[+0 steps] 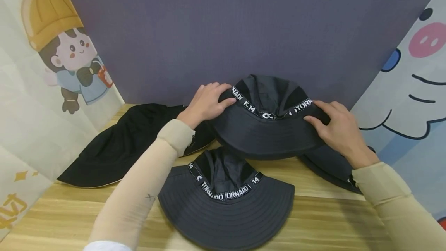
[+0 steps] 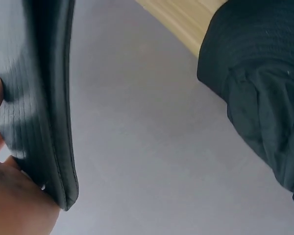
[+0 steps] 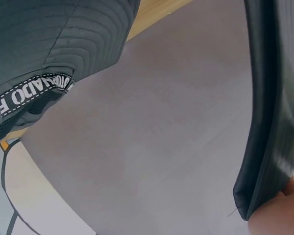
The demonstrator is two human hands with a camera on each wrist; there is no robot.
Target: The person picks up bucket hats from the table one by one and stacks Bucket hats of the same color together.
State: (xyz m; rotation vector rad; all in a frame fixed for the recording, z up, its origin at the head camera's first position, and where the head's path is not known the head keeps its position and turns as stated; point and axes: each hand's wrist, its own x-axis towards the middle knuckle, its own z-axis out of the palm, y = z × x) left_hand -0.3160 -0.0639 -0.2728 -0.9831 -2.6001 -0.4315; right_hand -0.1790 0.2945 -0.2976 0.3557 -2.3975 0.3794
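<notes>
— What were the hands doing?

— Both held the upper grey hat (image 1: 268, 127) by its brim, raised above the table (image 1: 313, 220) in front of the purple backdrop (image 1: 244, 22). The left hand (image 1: 206, 104) curled its fingers over the brim's left edge; the right hand (image 1: 339, 129) pinched the right edge, thumb towards the printed band (image 1: 268, 110). In the left wrist view only a fingertip and part of the palm (image 2: 14, 205) showed against the brim (image 2: 36, 98); the right wrist view cut that hand down to a sliver at the corner.

— And the other hats?

— A second grey hat (image 1: 226, 204) lay upturned on the table, just below the held one, its band reading TORNADO. A black hat (image 1: 129, 142) lay to the left, partly behind the left forearm. A fourth dark hat (image 1: 331, 167) sat under the right wrist, mostly hidden, so I couldn't make out its shape.

— Could you read the held hat's band?

— Only partly: "F-14" and "TORNA"; the rest was covered by the right fingers.
</notes>
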